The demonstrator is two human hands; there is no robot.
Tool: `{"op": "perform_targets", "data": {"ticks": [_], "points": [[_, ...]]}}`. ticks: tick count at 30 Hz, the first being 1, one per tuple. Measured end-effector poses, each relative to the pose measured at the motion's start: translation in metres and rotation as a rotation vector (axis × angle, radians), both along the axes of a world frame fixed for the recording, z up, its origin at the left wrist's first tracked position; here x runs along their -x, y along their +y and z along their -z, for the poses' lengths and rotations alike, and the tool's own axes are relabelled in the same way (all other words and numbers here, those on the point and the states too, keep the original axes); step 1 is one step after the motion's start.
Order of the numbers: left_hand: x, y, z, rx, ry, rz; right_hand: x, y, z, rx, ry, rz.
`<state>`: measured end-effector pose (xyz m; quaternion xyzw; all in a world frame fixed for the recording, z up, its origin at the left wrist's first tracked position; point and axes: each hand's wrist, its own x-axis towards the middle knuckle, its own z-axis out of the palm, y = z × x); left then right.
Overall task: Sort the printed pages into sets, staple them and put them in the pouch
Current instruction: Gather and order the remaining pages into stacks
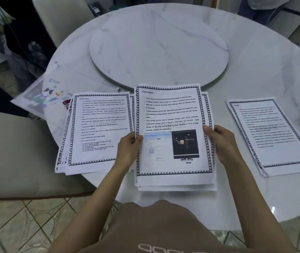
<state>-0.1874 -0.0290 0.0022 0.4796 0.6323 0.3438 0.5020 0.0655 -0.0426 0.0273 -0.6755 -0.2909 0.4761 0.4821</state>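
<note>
Low in the middle of the frame, on the middle pile: the top page (174, 125), held between both hands. Thumb and fingers of the left hand (127, 148) pinching its left edge; fingers of the right hand (222, 143) curled round its right edge. Long side running away from the body, heading at the far end. Just beside it, the left pile (98, 128); well apart, the right pile (269, 134). At the upper left, the pouch (41, 95), nearer the left hand.
</note>
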Motion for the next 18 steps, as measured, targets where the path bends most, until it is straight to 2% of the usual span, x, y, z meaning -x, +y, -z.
{"op": "perform_targets", "data": {"ticks": [7, 18], "points": [[-0.009, -0.011, 0.012, 0.059, 0.018, 0.068, -0.021, -0.008, -0.002, 0.029, -0.041, 0.046], [0.014, -0.002, 0.012, 0.047, 0.011, -0.039, -0.028, -0.008, -0.001, -0.001, -0.163, -0.013]]}}
